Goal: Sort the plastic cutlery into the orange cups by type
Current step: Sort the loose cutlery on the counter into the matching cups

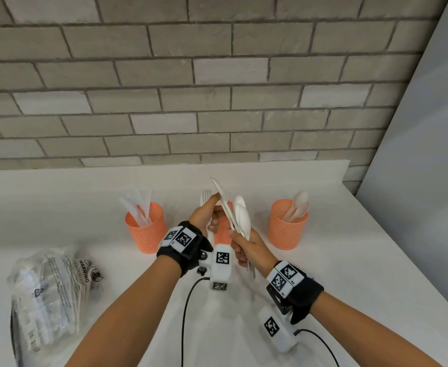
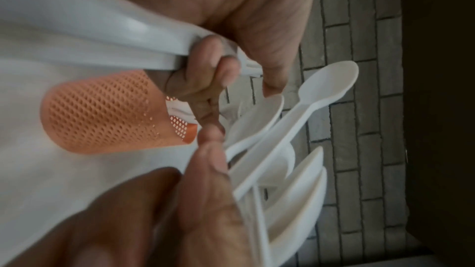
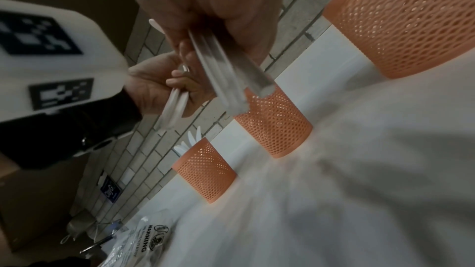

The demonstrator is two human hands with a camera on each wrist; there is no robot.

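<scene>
Hands (image 1: 225,231) round cutlery (image 1: 240,215)

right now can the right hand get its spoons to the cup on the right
Probably yes. The right hand grips a bundle of spoons, and the spoon cup stands just beside it with nothing between. Its mouth is open, holding only a few spoons.

Each bare forearm wears a black wrist strap (image 1: 180,250) carrying white blocks printed with black square code markers (image 1: 223,258), and a thin black cable (image 1: 188,308) leaves the white camera housing (image 1: 278,332) under each strap.
</scene>
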